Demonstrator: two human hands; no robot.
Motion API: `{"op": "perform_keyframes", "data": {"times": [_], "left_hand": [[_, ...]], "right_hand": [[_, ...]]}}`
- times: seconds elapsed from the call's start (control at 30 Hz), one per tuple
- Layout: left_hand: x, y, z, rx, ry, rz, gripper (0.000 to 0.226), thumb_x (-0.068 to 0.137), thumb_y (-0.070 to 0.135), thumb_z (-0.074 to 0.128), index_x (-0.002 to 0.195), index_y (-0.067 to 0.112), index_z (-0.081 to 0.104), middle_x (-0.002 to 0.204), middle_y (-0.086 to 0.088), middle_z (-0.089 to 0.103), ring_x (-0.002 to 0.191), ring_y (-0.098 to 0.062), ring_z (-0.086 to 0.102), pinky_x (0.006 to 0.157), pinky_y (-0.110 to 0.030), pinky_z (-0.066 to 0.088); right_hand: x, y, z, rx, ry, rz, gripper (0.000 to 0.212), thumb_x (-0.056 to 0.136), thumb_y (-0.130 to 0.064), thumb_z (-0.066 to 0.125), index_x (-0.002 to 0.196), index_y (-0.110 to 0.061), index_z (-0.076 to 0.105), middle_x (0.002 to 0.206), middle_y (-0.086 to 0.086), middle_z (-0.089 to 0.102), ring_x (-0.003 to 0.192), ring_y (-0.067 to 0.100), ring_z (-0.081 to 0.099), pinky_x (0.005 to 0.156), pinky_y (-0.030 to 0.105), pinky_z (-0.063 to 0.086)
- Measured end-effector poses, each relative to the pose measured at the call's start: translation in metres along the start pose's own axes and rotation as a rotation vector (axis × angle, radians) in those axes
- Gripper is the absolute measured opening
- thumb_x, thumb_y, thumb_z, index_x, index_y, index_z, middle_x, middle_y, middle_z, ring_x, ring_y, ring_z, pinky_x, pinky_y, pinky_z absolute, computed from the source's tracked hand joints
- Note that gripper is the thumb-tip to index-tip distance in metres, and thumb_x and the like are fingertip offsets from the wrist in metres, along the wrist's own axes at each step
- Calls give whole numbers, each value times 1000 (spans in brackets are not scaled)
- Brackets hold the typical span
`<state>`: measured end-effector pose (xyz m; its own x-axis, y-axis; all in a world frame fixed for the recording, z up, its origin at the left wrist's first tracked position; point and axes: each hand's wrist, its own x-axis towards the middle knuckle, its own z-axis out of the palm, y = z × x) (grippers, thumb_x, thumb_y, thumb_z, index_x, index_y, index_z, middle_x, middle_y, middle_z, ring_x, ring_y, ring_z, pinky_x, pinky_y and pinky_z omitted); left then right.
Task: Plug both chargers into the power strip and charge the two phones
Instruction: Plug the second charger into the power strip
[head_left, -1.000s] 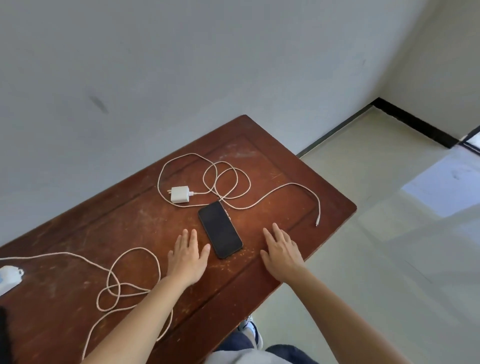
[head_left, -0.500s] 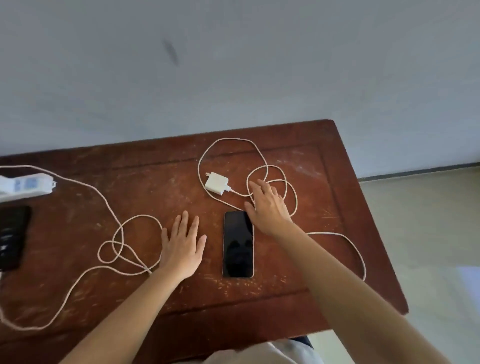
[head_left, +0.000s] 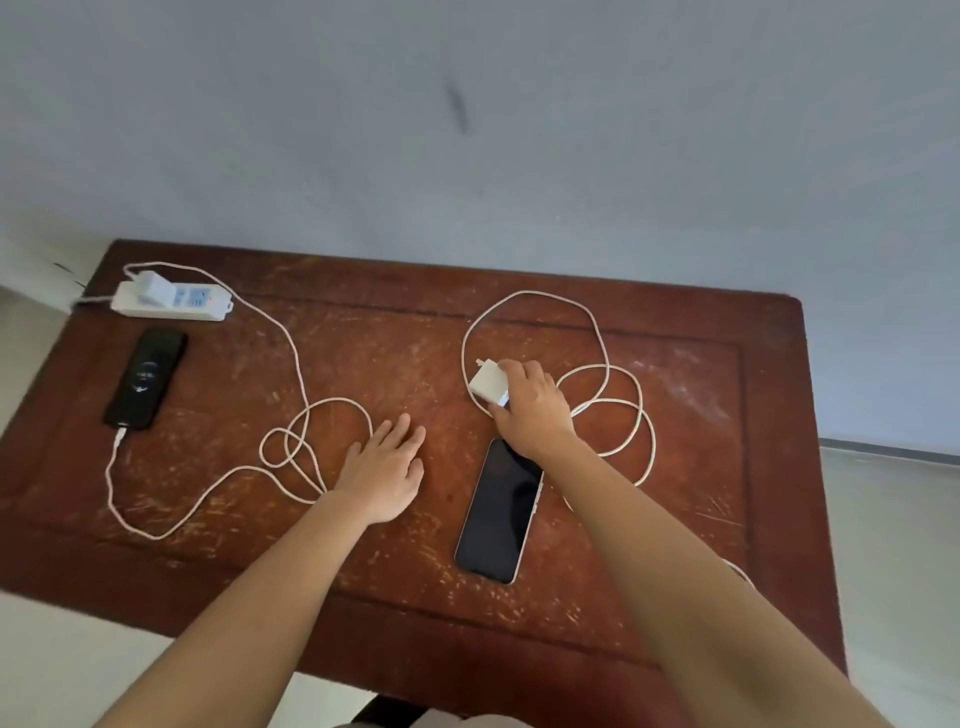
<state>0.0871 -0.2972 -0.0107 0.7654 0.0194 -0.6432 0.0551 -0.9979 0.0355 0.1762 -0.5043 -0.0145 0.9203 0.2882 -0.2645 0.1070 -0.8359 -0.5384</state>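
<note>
The power strip (head_left: 171, 301) lies at the far left corner of the desk (head_left: 395, 364), close to the wall (head_left: 519, 130). One white charger (head_left: 152, 287) sits plugged into its left end; the remaining sockets appear unoccupied, though detail there is blurred. A braided white cable (head_left: 291, 364) runs from that charger across the desk, loops several times near the middle, and curves back to the near end of the left phone (head_left: 145, 379), where its connector meets the phone's edge. That phone lies face up just in front of the strip, its screen showing a faint round graphic.

The second charger (head_left: 488, 385) rests on the desk right of centre. The right hand (head_left: 532, 410) is on it, fingers (head_left: 511, 370) curled over its far side and thumb at its near side, gripping it. Its cable (head_left: 613, 405) lies in loose coils to the right of the hand and behind it, trailing toward the near right edge under the forearm; its free end is hidden.

The second phone (head_left: 498, 512) lies face up, screen dark, just in front of the right hand, with the wrist above its far end. No cable is seen attached to it.

The left hand (head_left: 387, 475) rests palm down on the desk between the looped cable and the second phone, fingers spread flat, holding nothing.
</note>
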Motion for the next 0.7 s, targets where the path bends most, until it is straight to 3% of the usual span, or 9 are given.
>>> {"op": "perform_keyframes", "data": {"times": [0.1, 0.27, 0.4, 0.57, 0.7], "left_hand": [[-2, -5, -6, -3, 31, -1, 56, 107, 44, 21, 160, 26, 17, 171, -2, 4, 157, -24, 2, 125, -53, 10], [-19, -44, -5, 88, 118, -57, 63, 105, 50, 21, 161, 23, 9, 169, -12, -10, 155, -32, -12, 123, -57, 0], [-26, -110, -18, 88, 174, -58, 67, 104, 52, 22, 161, 20, 4, 168, -13, -16, 155, -30, -16, 124, -56, 0], [-18, -213, -48, 49, 234, -85, 69, 104, 53, 26, 161, 21, 5, 168, -13, -14, 155, -31, -15, 124, -55, 2], [-3, -291, -65, 10, 268, -102, 70, 104, 52, 28, 160, 18, 5, 168, -15, -12, 155, -31, -13, 124, -56, 5]], "right_hand": [[-6, -5, -13, 152, 72, 13, 60, 93, -26, 66, 145, -14, 40, 138, 13, 46, 114, 36, 59, 87, 44, 53], [-7, -36, -22, 297, 230, -5, 63, 90, -27, 72, 142, -8, 43, 138, 16, 51, 121, 30, 55, 91, 35, 48], [-3, -90, -14, 312, 256, -57, 59, 88, -14, 72, 141, -7, 47, 138, 15, 51, 123, 29, 54, 93, 27, 42], [14, -174, 12, 224, 274, -118, 59, 85, -14, 75, 139, -10, 52, 136, 12, 51, 118, 30, 59, 94, 38, 55], [36, -229, 47, 169, 248, -126, 59, 85, -20, 75, 139, -13, 52, 134, 9, 55, 113, 28, 62, 92, 37, 54]]}}
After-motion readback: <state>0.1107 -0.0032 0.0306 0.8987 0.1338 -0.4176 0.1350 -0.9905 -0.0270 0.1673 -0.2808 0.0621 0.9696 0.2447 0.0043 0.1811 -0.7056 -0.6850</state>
